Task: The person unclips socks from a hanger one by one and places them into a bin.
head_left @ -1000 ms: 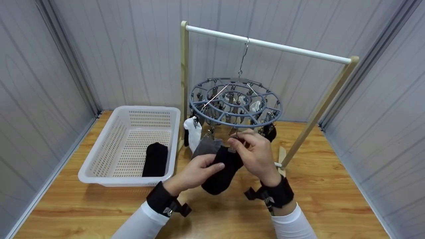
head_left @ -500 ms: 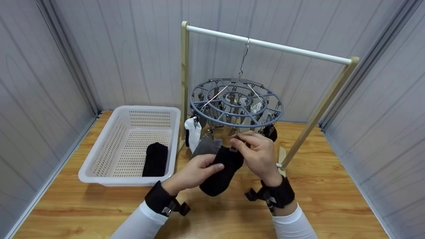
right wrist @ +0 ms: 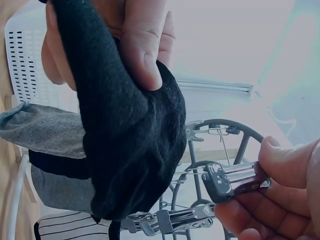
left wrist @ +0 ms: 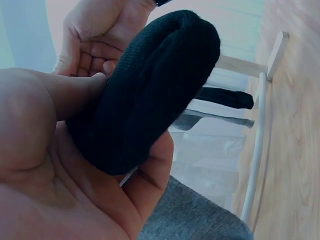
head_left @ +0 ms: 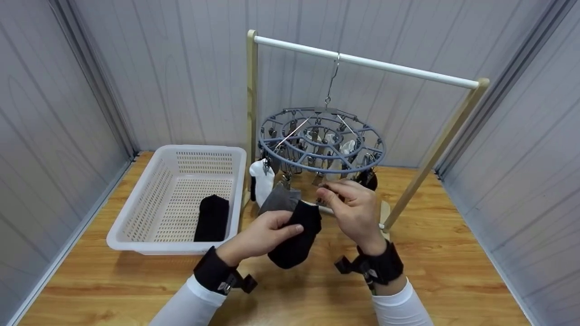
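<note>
In the head view, my left hand [head_left: 267, 233] holds a black sock [head_left: 293, 249] between thumb and fingers, in front of the round hanger. My right hand [head_left: 352, 210] is just right of the sock's upper end. The right wrist view shows its thumb and fingers pinching a metal clip [right wrist: 235, 180] with grey tips. That clip stands apart from the sock. A grey sock [head_left: 277, 199] hangs right behind my left hand. Above both hands is the blue-grey round clip hanger [head_left: 333, 171], on which several more socks hang.
A white perforated basket [head_left: 122, 246] stands on the left with a black sock in it. The hanger hooks on the white bar [head_left: 398, 67] of a wooden-legged rack. A white sock [head_left: 264, 183] hangs at the hanger's left. Panel walls enclose the wooden table [head_left: 444, 271].
The black sock has come out of the clip and moved slightly left and down with my left hand. My right hand keeps the clip and has shifted slightly right.
</note>
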`<state>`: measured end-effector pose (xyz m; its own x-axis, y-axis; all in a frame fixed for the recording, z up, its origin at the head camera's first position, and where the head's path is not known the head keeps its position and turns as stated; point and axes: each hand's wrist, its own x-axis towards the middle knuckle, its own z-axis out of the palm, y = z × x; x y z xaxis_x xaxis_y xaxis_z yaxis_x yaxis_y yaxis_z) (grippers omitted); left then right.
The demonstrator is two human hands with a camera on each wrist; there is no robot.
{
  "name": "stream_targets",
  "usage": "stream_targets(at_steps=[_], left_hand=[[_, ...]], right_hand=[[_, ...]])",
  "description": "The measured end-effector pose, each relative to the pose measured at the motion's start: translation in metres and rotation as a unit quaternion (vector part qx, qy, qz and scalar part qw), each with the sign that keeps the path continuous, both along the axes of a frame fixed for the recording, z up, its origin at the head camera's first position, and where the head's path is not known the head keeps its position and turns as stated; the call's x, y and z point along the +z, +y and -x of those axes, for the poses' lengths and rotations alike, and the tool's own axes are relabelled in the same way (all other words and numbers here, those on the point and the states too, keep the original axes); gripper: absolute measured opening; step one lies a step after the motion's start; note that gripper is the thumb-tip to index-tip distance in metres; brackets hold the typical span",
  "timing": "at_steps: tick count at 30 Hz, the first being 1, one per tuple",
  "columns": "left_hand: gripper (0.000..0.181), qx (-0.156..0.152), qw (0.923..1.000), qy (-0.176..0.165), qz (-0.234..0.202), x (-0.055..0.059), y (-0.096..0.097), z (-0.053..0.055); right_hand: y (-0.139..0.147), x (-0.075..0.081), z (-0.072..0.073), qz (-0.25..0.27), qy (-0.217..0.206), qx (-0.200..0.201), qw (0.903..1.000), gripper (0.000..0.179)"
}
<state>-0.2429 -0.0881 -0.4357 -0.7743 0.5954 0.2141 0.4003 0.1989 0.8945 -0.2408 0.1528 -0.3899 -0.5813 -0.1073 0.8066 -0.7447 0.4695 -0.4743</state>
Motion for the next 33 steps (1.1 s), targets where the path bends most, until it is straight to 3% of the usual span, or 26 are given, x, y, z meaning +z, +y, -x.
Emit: stream_targets(at_steps=[7, 17, 20, 26, 29, 33], left_hand=[[0.022, 0.0, 1.0, -0.004, 0.005, 0.005, -0.005, -0.001], [0.023, -0.012, 0.9997, -0.014, 0.014, 0.009, -0.013, -0.001], [0.023, -0.015, 0.9997, -0.016, 0.013, 0.013, -0.016, -0.002], [0.023, -0.004, 0.9994, 0.011, 0.034, 0.019, -0.021, -0.006], [0.026, -0.001, 0.999, 0.018, 0.04, 0.023, -0.024, -0.008], [0.026, -0.007, 0.9994, 0.008, 0.031, 0.027, -0.027, -0.009]], right_hand=[[0.0, 0.002, -0.004, -0.021, -0.023, -0.048, 0.9983, 0.013], [0.004, 0.005, -0.008, -0.023, -0.004, -0.025, 0.9994, 0.026], [0.007, 0.008, -0.01, -0.026, 0.015, -0.023, 0.9993, 0.029], [0.009, 0.014, -0.014, -0.004, 0.076, -0.028, 0.9967, 0.027], [0.01, 0.017, -0.013, 0.011, 0.13, -0.036, 0.9909, 0.027], [0.011, 0.02, -0.01, 0.012, 0.189, -0.074, 0.9791, 0.029]])
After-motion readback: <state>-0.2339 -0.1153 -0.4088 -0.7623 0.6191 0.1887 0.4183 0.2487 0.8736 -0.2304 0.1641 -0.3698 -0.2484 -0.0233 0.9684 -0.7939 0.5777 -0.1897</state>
